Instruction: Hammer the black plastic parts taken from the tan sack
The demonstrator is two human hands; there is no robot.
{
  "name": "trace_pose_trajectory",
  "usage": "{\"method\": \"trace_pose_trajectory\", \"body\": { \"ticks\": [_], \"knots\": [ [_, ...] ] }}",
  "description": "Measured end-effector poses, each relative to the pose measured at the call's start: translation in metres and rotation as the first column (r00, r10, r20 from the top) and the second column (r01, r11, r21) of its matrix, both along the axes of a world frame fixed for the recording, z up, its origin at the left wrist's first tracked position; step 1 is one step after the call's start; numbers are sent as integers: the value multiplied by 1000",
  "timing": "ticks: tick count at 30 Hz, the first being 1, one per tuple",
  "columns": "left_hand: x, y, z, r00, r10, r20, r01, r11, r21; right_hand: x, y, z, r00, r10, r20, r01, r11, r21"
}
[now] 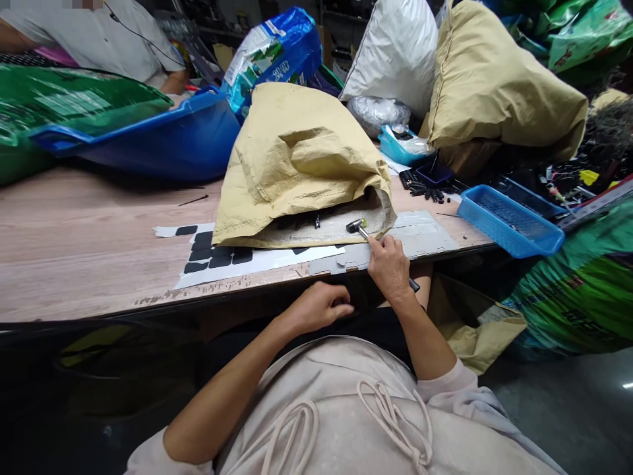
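My right hand (390,269) is wrapped round the handle of a small hammer (357,226), whose head lies at the open mouth of a yellow-brown sack (301,152). Small dark pieces (317,221) show inside the sack's mouth. In front of the table edge, my left hand (324,305) has its fingers curled, and whether anything is between them is hidden. Under the sack lie a white sheet with black rounded patches (217,254) and a grey board (430,234).
A blue basin (163,142) and green bag (74,102) stand left on the table (74,244). A blue basket (509,221) sits at the right edge. Full sacks (499,79) stand behind. A person in a white shirt (99,39) is across the table.
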State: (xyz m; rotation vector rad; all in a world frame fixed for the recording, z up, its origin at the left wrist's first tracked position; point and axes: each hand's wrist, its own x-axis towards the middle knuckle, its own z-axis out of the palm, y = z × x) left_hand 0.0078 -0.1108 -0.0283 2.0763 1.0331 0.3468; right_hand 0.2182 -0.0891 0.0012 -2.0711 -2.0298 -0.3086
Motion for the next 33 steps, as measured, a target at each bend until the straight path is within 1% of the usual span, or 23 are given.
{"method": "trace_pose_trajectory", "body": {
  "ticks": [1,2,3,4,5,6,7,8,9,10,12,15,17,20,22,24,26,28,31,33],
  "knots": [
    [3,9,16,996,78,41,-80,995,58,0,0,0,1000,0,0,0,1000,-2],
    [6,21,31,978,201,53,-207,969,137,0,0,0,1000,1,1,-1,1000,-3],
    [9,36,42,933,358,42,-359,908,214,-1,0,0,1000,1,3,-1,1000,-3],
    [11,53,51,860,509,5,-492,827,272,-1,0,0,1000,-1,5,1,1000,-4],
    [14,70,57,779,627,-32,-588,746,312,-1,1,0,1000,-4,7,4,1000,-4],
    [17,86,60,707,704,-72,-647,684,336,0,1,-1,1000,-8,10,8,1000,-5],
    [20,100,62,649,752,-112,-683,641,350,0,1,-1,1000,-11,12,11,1000,-7],
    [22,111,62,612,778,-145,-701,618,357,0,1,-1,1000,-13,14,13,1000,-9],
    [25,120,62,590,789,-171,-708,607,360,0,1,-1,1000,-12,15,12,1000,-10],
    [26,126,61,579,793,-188,-710,604,363,0,0,-1,1000,-10,16,10,1000,-10],
    [26,131,60,575,793,-201,-708,605,364,0,0,-1,1000,-4,15,4,1000,-4],
    [16,126,58,608,776,-167,-707,625,330,-1,-1,0,1000,3,0,-3,1000,6],
    [3,116,55,663,742,-98,-687,655,315,-2,-1,1,1000,5,-11,-5,1000,3],
    [-20,96,46,782,623,7,-584,728,360,-3,-1,2,1000,2,-21,-2,1000,-10],
    [-32,82,39,850,527,19,-493,782,383,-3,-1,3,1000,-3,-25,3,1000,-13],
    [-40,71,33,887,463,-1,-429,824,370,-3,-1,4,1000,-7,-24,7,1000,-9],
    [-43,66,29,900,436,-8,-406,844,350,-3,-1,4,1000,-12,-19,12,1000,-9],
    [-41,65,26,905,426,14,-404,847,344,-3,-1,5,1000,-21,-13,21,1000,-15],
    [-34,69,23,908,416,54,-407,844,350,-2,1,7,999,-43,-8,43,999,-30],
    [-30,73,20,902,426,69,-424,843,331,0,3,8,998,-53,-17,52,998,-38]
  ]
}}
